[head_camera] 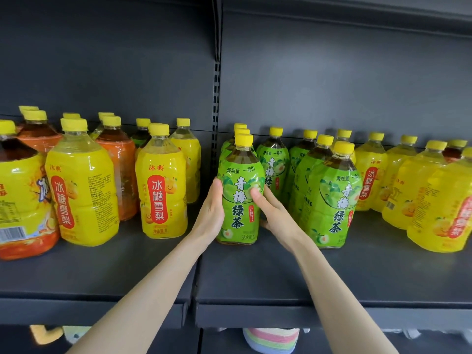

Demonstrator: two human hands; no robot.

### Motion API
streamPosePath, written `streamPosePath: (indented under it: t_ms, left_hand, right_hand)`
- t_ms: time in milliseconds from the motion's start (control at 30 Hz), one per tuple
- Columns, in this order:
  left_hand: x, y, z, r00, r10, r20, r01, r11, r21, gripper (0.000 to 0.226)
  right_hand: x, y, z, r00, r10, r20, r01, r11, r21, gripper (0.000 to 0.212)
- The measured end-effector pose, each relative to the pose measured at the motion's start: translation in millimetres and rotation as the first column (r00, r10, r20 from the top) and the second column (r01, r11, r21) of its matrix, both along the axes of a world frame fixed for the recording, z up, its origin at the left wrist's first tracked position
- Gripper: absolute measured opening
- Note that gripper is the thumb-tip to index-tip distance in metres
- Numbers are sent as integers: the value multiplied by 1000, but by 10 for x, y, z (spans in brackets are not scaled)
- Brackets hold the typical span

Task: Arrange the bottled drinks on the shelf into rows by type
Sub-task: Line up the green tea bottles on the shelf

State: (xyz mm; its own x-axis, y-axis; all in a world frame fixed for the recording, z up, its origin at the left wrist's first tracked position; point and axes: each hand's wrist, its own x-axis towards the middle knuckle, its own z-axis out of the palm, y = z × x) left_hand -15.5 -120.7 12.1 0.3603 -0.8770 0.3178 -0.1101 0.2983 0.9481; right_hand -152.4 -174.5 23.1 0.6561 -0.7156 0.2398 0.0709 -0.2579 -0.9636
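Standing on the dark shelf (255,277) just right of the slotted post (217,98), the green tea bottle (238,200) sits at the front of a row of its own kind, and the two bottles behind it show only as yellow caps (240,129). The left hand (210,215) lies against the bottle's left side with one digit straight up the label edge. Its other fingers are out of sight behind the bottle, so whether they curl round it cannot be told. The right hand (272,213) grips the bottle from the right, thumb pressed on the front of the label and fingers passing behind, where they are hidden. A second green bottle (332,198) stands near on the right and covers most of the ones behind it. Yellow pear drinks (163,195) stand to the left of the post, with orange bottles (120,175) half hidden among them. More yellow bottles (429,205) fill the right end, the last one cut by the frame edge. At far left a bottle with a barcode (18,195) is also cut off, its label only partly readable. Under the shelf a pastel striped thing (270,338) peeks out, too hidden to name.
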Motion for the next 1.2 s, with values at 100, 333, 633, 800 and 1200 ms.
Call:
streamPosePath:
  t_ms: [100,333,633,800,1200]
  left_hand:
    - [13,-8,-18,1000,-5,14,6,1000,-9,43]
    - [48,-54,-46,998,11,62,-9,1000,-22,39]
    - [70,81,60,988,-22,151,16,999,39,51]
    - [130,304,69,913,135,385,-167,985,52,50]
    - [523,1195,102,653,479,587,-431,872,-232,18]
  right_hand:
    - [13,-5,-1,1000,19,-2,-19,1000,24,46]
    - [61,-33,-27,1000,-7,-3,7,1000,9,35]
    - [43,28,-35,991,-126,-44,122,989,-82,49]
    - [-50,235,44,931,-349,-105,310,909,-278,32]
    - [194,836,134,835,-550,32,440,631,-639,18]
